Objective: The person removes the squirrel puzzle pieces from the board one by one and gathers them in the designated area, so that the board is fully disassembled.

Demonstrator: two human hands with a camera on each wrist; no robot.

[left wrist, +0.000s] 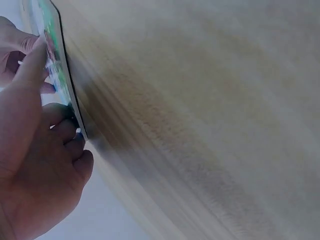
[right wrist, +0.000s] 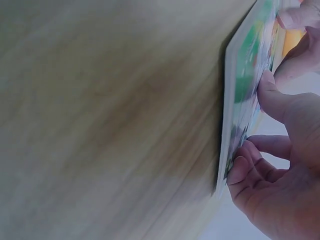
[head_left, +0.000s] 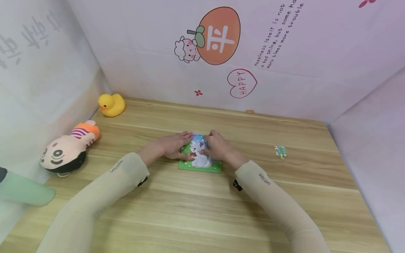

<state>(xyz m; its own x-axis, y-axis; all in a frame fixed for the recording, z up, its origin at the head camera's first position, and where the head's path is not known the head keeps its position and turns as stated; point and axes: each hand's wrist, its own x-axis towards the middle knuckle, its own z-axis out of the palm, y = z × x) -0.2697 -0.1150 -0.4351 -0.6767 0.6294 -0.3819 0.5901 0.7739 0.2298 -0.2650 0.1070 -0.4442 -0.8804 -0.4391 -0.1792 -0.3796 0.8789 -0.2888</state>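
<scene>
A small picture puzzle board (head_left: pixel 202 163) with a green border and a grey-white cat lies flat on the wooden table (head_left: pixel 196 211). My left hand (head_left: pixel 173 144) rests on its left side, fingers stretched over the top-left corner. In the left wrist view the left hand (left wrist: pixel 35 165) has its thumb on the board's (left wrist: pixel 56 70) face and its fingers against the edge. My right hand (head_left: pixel 219 146) presses on the right part of the picture. In the right wrist view the right hand (right wrist: pixel 285 175) touches the board (right wrist: pixel 245 90) with thumb and bent fingertips. One loose puzzle piece (head_left: pixel 280 151) lies to the right.
A yellow rubber duck (head_left: pixel 110 104) sits at the back left corner. A plush doll (head_left: pixel 68 151) lies along the left wall, and a pale green object (head_left: pixel 25 191) pokes in at the left edge. Printed paper walls (head_left: pixel 284 70) close off three sides of the table.
</scene>
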